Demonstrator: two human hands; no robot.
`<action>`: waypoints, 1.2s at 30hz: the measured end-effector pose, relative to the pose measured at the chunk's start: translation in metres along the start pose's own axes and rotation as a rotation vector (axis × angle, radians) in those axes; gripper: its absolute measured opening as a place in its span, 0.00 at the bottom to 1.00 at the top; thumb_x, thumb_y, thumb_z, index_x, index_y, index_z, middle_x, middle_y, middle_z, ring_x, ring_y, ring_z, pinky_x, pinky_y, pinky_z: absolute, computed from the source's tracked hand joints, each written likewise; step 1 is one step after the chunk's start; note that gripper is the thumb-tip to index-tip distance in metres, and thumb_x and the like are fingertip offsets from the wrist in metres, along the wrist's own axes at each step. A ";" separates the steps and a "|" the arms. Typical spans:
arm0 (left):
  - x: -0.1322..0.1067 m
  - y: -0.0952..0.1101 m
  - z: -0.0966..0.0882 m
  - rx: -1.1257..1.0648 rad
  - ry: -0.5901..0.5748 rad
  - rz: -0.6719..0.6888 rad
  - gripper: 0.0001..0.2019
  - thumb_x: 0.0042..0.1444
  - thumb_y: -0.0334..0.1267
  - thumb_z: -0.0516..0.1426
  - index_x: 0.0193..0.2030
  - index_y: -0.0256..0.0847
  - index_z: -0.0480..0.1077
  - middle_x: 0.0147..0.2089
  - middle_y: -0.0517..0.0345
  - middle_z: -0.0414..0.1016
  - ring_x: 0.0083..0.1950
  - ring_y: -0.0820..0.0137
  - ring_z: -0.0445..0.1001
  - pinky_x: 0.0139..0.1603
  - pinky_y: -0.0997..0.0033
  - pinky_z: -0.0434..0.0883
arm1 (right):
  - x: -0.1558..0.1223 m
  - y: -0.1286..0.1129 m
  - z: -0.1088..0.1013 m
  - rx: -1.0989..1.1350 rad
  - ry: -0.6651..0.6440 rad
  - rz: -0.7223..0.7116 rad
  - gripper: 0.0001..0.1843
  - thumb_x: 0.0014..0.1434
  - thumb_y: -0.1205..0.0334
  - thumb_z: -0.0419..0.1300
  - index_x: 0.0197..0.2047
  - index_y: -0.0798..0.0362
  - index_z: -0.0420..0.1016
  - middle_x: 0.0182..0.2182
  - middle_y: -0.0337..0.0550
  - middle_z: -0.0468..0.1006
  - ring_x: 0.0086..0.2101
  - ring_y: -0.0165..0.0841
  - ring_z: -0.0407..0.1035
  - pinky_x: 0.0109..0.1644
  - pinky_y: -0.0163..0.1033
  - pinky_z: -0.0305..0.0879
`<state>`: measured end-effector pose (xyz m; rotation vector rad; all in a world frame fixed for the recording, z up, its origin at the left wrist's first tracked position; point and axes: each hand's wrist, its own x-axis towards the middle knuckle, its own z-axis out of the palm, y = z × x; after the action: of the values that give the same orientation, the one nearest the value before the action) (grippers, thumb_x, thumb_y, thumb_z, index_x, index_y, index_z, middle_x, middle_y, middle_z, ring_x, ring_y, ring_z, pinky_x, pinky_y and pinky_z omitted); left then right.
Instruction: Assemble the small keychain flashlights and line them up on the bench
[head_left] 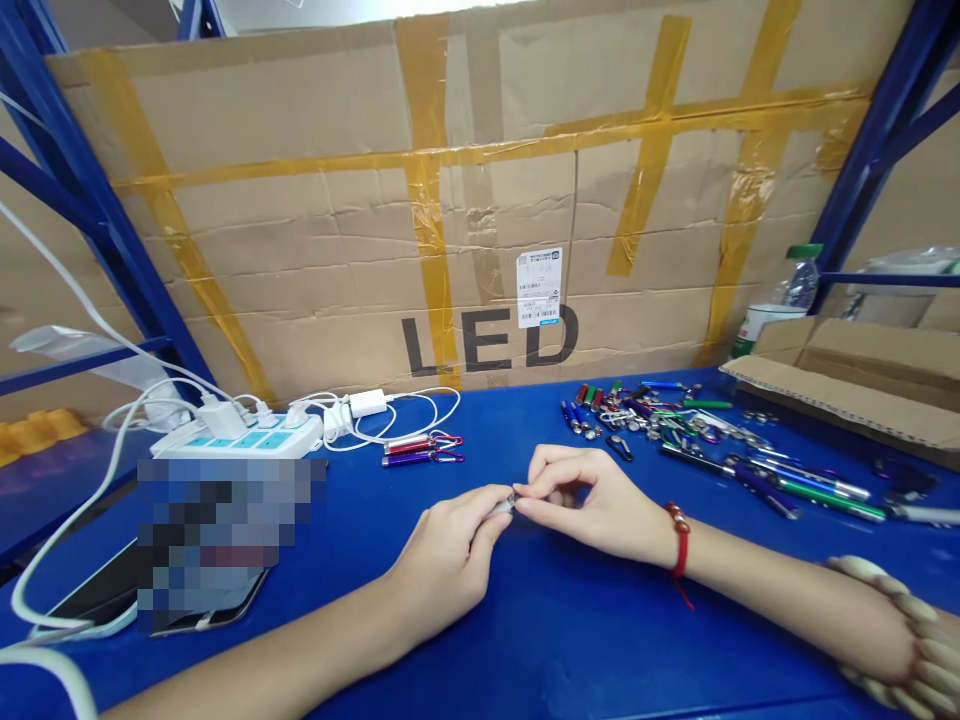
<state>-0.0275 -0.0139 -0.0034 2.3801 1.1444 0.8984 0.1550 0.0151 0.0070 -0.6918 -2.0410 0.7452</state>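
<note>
1. Hands, 2 in number, are held together above the blue table [562, 640]: by the left hand [450, 550], 1 small silvery piece [503, 505] is pinched between thumb and fingers; by the right hand [589, 500], its tip is gripped between thumb and forefinger.
2. On the right arm, 2 bands are worn: 1 red bracelet [682, 545] at the wrist, 1 pale beaded band [900, 635] higher up.
3. At the left, dark flat devices [101, 590] are partly pixelated; their number cannot be told.
4. Beyond the left hand, 2 slim tubes with clips are laid side by side: 1 purple tube [409, 460], 1 red tube [407, 446].
5. At the right, many coloured tubes and small parts are heaped in 1 pile [697, 459], too tangled to be counted.
6. Into 1 white power strip [285, 440], at least 3 plugs [223, 418] are pushed.
7. Farther right, 1 open carton [840, 398] and 1 green-capped bottle [772, 315] are seen.
8. Behind, 1 large cardboard panel [360, 280] is marked with 3 letters, "LED", and 1 white label [539, 288].
</note>
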 end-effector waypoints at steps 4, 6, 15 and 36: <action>0.001 0.001 -0.001 0.003 0.001 0.002 0.13 0.62 0.35 0.46 0.48 0.45 0.68 0.41 0.58 0.76 0.35 0.71 0.72 0.39 0.74 0.68 | 0.002 0.000 -0.006 0.036 -0.050 0.017 0.14 0.50 0.55 0.63 0.25 0.58 0.76 0.24 0.38 0.67 0.20 0.20 0.56 0.20 0.28 0.52; 0.001 0.001 -0.001 0.007 -0.007 -0.002 0.13 0.62 0.36 0.46 0.49 0.45 0.68 0.39 0.58 0.76 0.34 0.71 0.72 0.39 0.74 0.68 | 0.004 0.001 -0.009 0.031 -0.059 0.005 0.15 0.49 0.53 0.64 0.24 0.58 0.76 0.23 0.38 0.67 0.20 0.20 0.56 0.20 0.28 0.51; 0.001 0.004 -0.004 -0.001 -0.070 -0.028 0.11 0.62 0.34 0.46 0.44 0.44 0.69 0.35 0.61 0.74 0.32 0.73 0.70 0.32 0.77 0.64 | 0.004 0.009 -0.011 -0.036 -0.073 -0.059 0.16 0.48 0.52 0.65 0.22 0.57 0.74 0.24 0.39 0.69 0.23 0.23 0.61 0.22 0.29 0.55; 0.000 0.000 -0.003 -0.013 -0.100 0.023 0.12 0.61 0.34 0.48 0.48 0.43 0.68 0.47 0.57 0.75 0.45 0.68 0.74 0.44 0.72 0.68 | 0.004 0.011 -0.012 -0.073 -0.101 -0.045 0.15 0.49 0.52 0.64 0.22 0.56 0.74 0.25 0.40 0.70 0.24 0.25 0.63 0.24 0.30 0.59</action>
<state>-0.0296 -0.0142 -0.0011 2.4032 1.0718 0.7821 0.1652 0.0284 0.0075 -0.6591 -2.1776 0.6945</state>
